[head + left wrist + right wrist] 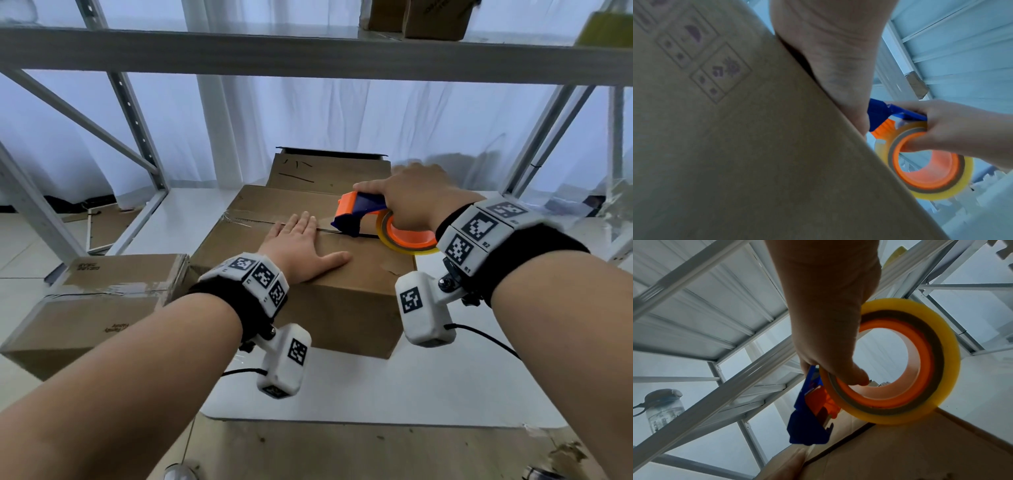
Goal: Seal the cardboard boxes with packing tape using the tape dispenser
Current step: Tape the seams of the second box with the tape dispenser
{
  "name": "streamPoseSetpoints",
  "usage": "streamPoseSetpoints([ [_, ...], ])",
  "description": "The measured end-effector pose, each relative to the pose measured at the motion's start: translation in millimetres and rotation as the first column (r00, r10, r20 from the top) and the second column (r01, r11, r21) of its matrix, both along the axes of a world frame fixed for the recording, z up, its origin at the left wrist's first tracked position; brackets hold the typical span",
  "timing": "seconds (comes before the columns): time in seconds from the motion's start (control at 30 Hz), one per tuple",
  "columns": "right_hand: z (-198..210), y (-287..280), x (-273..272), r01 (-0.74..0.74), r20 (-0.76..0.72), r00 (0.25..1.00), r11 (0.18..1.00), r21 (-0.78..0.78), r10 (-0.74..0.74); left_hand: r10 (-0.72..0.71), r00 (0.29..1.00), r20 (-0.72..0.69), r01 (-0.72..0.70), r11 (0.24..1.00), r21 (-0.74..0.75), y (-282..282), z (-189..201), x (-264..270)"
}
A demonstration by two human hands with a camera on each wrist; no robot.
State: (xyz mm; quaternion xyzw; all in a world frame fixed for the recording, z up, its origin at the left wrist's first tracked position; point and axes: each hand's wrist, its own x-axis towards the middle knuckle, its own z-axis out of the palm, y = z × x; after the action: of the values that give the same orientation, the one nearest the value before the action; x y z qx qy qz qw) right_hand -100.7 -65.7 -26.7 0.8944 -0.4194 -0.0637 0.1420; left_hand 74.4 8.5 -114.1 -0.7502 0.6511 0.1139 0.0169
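A brown cardboard box (pixel 349 291) stands on the white table, flaps closed, with clear tape laid along the left part of its centre seam. My left hand (pixel 301 246) lies flat on the top, fingers straight, pressing beside the seam. My right hand (pixel 411 202) grips the blue and orange tape dispenser (pixel 356 214), thumb hooked in the orange core of the yellowish tape roll (pixel 407 240). The dispenser's blue nose touches the seam just right of my left fingertips. From the right wrist, the roll (pixel 920 363) and the blue nose (pixel 807 426) hang over the box (pixel 910 451).
A second box (pixel 102 308), taped on top, stands lower at the left. Behind the main box another box (pixel 329 171) has an open flap. Metal shelving (pixel 308 54) spans overhead with cartons on it. The white table (pixel 376 387) has its front edge toward me.
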Motion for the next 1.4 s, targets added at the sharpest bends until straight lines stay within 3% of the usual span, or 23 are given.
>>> streamPoseSetpoints([
  [0.13, 4, 2, 1, 0.013, 0.028, 0.999, 0.998, 0.058, -0.015, 0.014, 1.0, -0.02, -0.013, 0.999, 0.039, -3, 2, 9],
  [0.37, 2, -1, 24, -0.068, 0.253, 0.967, 0.98, 0.189, 0.018, 0.025, 1.0, -0.009, -0.025, 0.998, 0.06, 5, 3, 43],
  [0.53, 0, -6, 13, -0.051, 0.278, 0.961, 0.986, 0.159, 0.005, 0.06, 0.997, 0.051, -0.056, 0.996, -0.074, -5, 11, 19],
  [0.63, -5, -2, 9, -0.05, 0.301, 0.954, 0.99, 0.131, 0.008, 0.114, 0.992, -0.056, -0.12, 0.987, -0.104, -3, 2, 9],
  [0.73, -5, -5, 8, -0.063, 0.337, 0.941, 0.985, 0.159, 0.006, 0.088, 0.994, -0.069, -0.093, 0.993, -0.073, -2, -2, 13],
  [1.4, -1, 3, -27, 0.034, 0.231, 0.971, 0.993, 0.116, -0.06, 0.064, 0.998, -0.021, -0.065, 0.998, -0.01, 0, 2, 11],
])
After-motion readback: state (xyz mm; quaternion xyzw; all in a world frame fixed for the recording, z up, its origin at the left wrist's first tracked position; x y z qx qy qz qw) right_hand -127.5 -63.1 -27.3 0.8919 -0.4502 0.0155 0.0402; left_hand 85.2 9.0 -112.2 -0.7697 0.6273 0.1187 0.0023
